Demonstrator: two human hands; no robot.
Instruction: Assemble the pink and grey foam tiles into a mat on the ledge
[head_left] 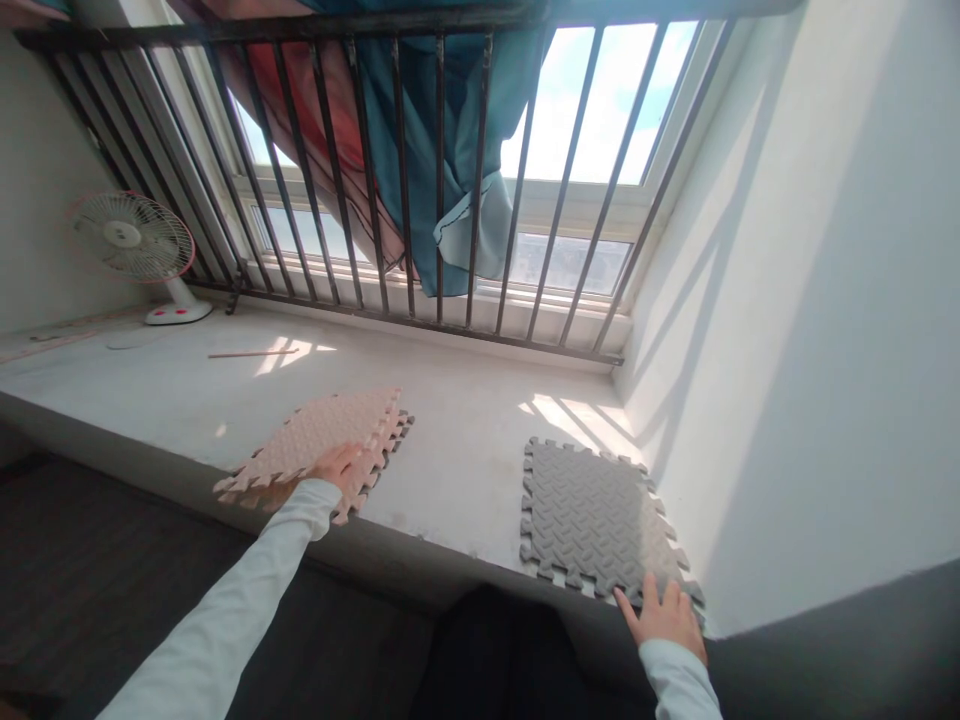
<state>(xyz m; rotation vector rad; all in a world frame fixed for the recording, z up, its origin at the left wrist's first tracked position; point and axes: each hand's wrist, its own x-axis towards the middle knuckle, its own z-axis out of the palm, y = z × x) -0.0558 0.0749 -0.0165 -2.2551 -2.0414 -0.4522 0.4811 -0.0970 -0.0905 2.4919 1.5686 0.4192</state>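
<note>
Pink interlocking foam mats (322,435) lie in a small stack on the ledge, with a darker grey edge showing beneath them. The stack juts slightly past the ledge's front edge. My left hand (339,470) rests on the stack's near side, fingers stretched out over the top; its thumb is hard to see. To the right, a grey foam mat (592,515) with a raised woven pattern and toothed edges lies flat near the wall. At its near right corner, my right hand (667,620) touches the edge with fingers spread.
The pale ledge (450,440) runs below a barred window with a dark metal railing (420,325). Pink and teal curtains (420,150) hang behind the bars. A white and pink fan (135,240) stands at left, and a thin stick (251,353) lies nearby. A white wall (825,330) bounds the right.
</note>
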